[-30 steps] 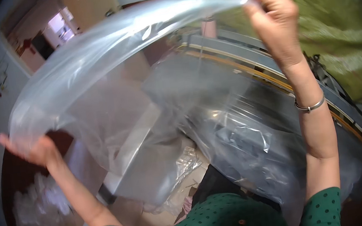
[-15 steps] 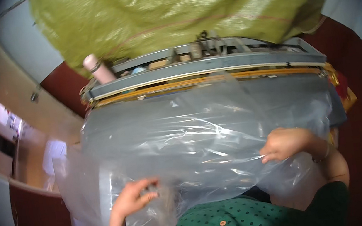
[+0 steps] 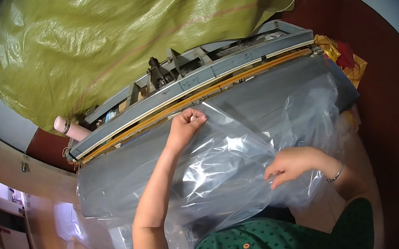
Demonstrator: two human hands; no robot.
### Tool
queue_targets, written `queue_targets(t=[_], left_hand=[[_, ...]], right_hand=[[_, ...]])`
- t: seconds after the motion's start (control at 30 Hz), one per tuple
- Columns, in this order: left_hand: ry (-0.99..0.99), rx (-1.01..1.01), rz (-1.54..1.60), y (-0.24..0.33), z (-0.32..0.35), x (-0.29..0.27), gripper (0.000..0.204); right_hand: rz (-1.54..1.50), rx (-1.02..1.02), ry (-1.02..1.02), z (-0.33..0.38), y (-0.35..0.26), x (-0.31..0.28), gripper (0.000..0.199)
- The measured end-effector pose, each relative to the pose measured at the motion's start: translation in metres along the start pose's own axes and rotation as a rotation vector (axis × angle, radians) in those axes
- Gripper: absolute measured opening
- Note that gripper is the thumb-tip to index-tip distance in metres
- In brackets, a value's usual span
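Observation:
A large clear plastic sheet (image 3: 237, 144) lies crumpled over the grey work surface (image 3: 284, 80) and hangs down toward my body. My left hand (image 3: 187, 128) is stretched to the far side, its thumb and fingertips pinched together at the sheet's edge near the orange strips. Lower and to the right, my right hand (image 3: 293, 163) rests over the sheet's gathered folds. Its thumb and fingers are loosely bent with a gap between them, and nothing shows held in them.
Behind the surface runs a long grey metal frame (image 3: 246, 58) with orange strips (image 3: 234, 82) along it. A pink bottle (image 3: 71, 128) leans at its left end. A yellow-green woven cover (image 3: 136, 27) drapes behind. More clear plastic (image 3: 124, 242) hangs at the front left.
My left hand has moved forward and right, from the near folds to the sheet's far edge. My right hand has shifted slightly left and its fingers have loosened. The view has tilted.

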State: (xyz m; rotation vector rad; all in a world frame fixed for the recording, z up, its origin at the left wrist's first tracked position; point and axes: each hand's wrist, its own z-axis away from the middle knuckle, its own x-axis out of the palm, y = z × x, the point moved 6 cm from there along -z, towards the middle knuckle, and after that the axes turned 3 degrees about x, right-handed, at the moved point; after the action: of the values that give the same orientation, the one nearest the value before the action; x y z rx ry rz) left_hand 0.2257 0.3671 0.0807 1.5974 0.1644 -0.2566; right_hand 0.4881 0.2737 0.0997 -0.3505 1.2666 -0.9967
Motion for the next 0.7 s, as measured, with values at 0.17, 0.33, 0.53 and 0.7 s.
queue_targets(t=[0.17,0.33,0.53,0.7], left_hand=[[-0.021,0.144,0.139,0.054,0.023,0.005,0.025],[-0.053,0.248,0.195,0.059,0.031,0.003,0.034],[-0.116,0.288,0.201,0.066,0.037,0.005,0.047],[-0.091,0.21,0.101,0.054,0.043,-0.01,0.055]], right_hand=[[-0.496,-0.016,0.68,-0.02,0.027,-0.079,0.016],[-0.828,0.153,0.526,-0.089,0.047,-0.08,0.065],[-1.07,-0.034,0.108,-0.129,0.002,-0.048,0.081],[-1.051,-0.217,0.733,-0.109,0.009,-0.095,0.019]])
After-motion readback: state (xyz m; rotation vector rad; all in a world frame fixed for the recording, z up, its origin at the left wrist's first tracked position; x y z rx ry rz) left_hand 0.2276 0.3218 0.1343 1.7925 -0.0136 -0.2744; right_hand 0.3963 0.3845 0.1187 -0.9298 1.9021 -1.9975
